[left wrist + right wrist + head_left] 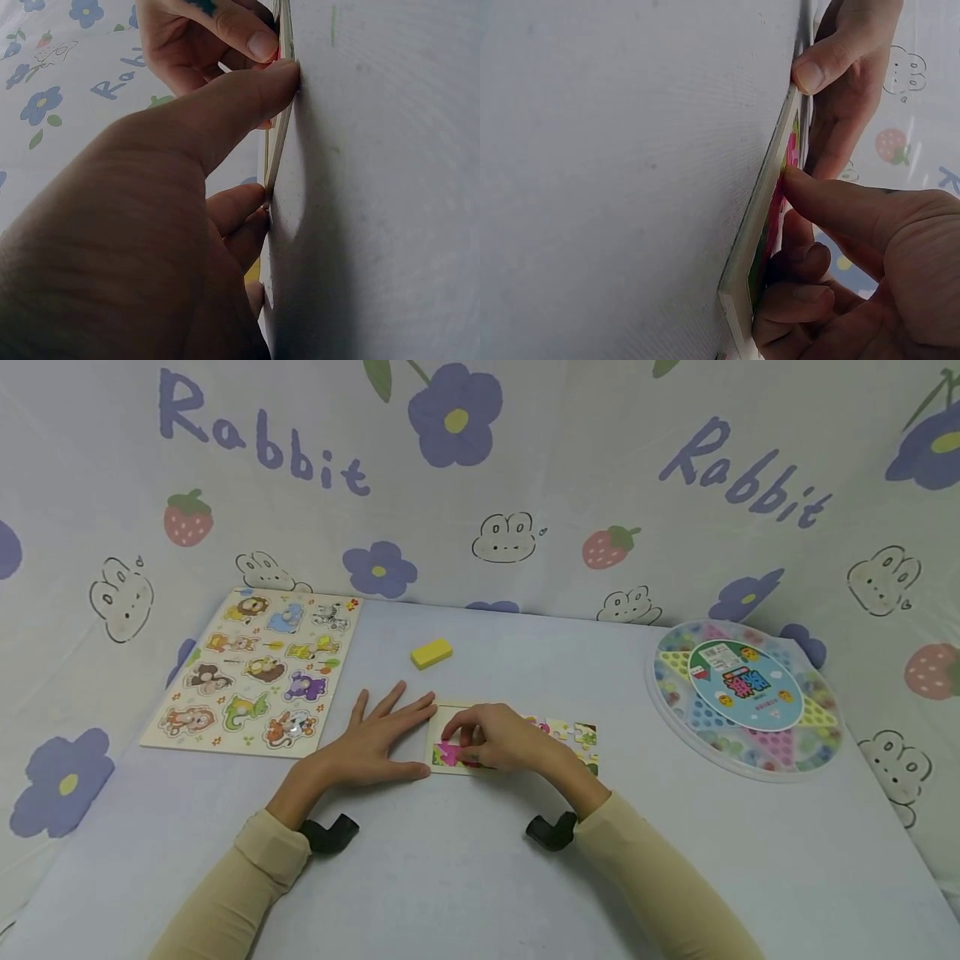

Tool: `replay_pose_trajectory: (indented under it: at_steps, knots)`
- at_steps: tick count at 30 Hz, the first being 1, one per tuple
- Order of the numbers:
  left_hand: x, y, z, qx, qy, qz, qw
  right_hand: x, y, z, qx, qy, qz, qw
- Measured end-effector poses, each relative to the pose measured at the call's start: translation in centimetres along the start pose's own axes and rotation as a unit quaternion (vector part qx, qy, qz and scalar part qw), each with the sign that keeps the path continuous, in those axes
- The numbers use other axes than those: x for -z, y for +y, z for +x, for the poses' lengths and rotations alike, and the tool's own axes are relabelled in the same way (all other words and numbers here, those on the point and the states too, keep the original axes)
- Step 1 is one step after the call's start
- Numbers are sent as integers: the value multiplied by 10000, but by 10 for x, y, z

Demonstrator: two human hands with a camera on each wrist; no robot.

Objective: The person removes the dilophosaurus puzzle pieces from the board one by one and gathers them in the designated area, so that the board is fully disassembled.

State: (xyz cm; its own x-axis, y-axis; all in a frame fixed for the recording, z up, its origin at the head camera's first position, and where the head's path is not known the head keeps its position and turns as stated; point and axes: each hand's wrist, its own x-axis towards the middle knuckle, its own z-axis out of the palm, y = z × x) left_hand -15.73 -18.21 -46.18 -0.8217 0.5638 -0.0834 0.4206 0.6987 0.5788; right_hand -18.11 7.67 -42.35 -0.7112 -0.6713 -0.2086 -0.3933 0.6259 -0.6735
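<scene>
A small jigsaw tray (440, 725) lies flat near the middle of the table, its lower-left part filled with pink and green pieces. My left hand (371, 747) is spread at the tray's left end, thumb and fingertips touching its edge. Over the tray my right hand (501, 739) bends its fingers and pinches a pink-red puzzle piece (775, 206) with thumb and forefinger, low against the tray. That hand hides much of the tray and the piece. Right of it show more jigsaw pieces (586, 735), partly joined.
An animal puzzle board (251, 687) lies at the left, by the patterned cloth backdrop. A yellow block (431, 653) sits beyond the tray. At the right rests a round, clear-covered game board (746, 700). Black straps (330, 835) are at both wrists.
</scene>
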Motion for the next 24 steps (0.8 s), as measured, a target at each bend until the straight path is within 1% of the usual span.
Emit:
replay_pose_trajectory:
  at_steps: [10,16,21,24]
  knots:
    - [0,1,0,14,6,-30,10000,-5,1,-2,91,318,-37,9994]
    - [0,1,1,16,7,-55,10000,-6,3,-4,229,464,-116,9986]
    - [1,2,1,26,0,-79,10000,-6,2,-4,299,593,-13,9978]
    - [1,2,1,27,-1,-72,10000,-8,1,-3,267,654,62,9975]
